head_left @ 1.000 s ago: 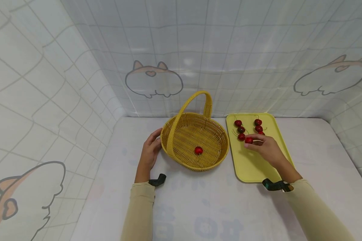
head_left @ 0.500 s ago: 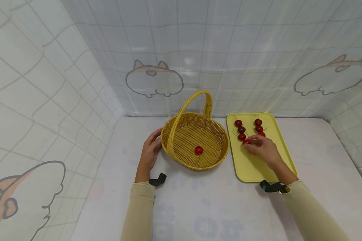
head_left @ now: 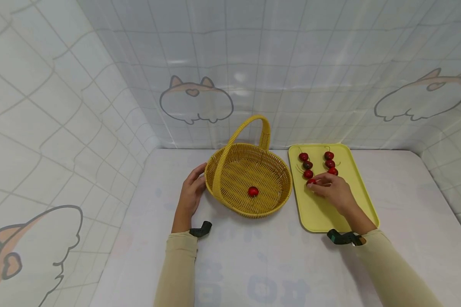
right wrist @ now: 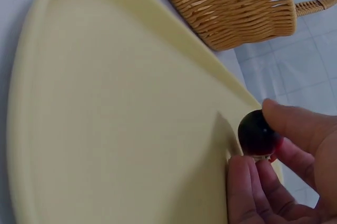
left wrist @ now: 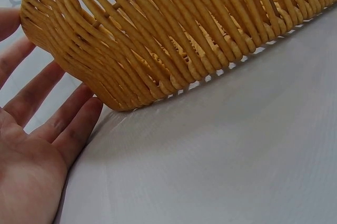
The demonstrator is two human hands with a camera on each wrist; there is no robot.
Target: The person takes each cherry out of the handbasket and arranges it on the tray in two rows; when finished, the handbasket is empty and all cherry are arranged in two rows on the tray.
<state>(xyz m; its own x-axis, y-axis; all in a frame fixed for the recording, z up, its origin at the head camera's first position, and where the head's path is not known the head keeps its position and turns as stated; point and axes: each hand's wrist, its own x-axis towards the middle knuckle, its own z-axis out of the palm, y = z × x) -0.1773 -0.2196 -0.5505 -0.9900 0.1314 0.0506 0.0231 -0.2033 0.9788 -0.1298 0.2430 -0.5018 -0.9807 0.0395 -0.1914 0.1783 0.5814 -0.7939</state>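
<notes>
A yellow woven basket [head_left: 236, 170] with an arched handle stands in the middle, with one red cherry [head_left: 253, 191] on its floor. My left hand [head_left: 192, 192] rests against the basket's left outer side; in the left wrist view its extended fingers [left wrist: 39, 89] touch the weave. Over the yellow tray [head_left: 322, 217], my right hand [head_left: 337, 194] pinches a cherry [right wrist: 255, 133] between thumb and fingers, low over the tray surface. Near that hand lie two columns of cherries, a left one [head_left: 308, 165] and a right one [head_left: 329, 163], with thin stems.
The tray lies just right of the basket, its low raised rim [right wrist: 23, 145] visible in the right wrist view. Behind both rises a wall [head_left: 284, 98] covered in grid-patterned sheeting. A pale cloth [head_left: 246, 264] covers the table in front.
My right hand has shifted slightly left and nearer with the cherry, just in front of the left column. The cherry at the right column's near end shows more fully. My left hand stays put.
</notes>
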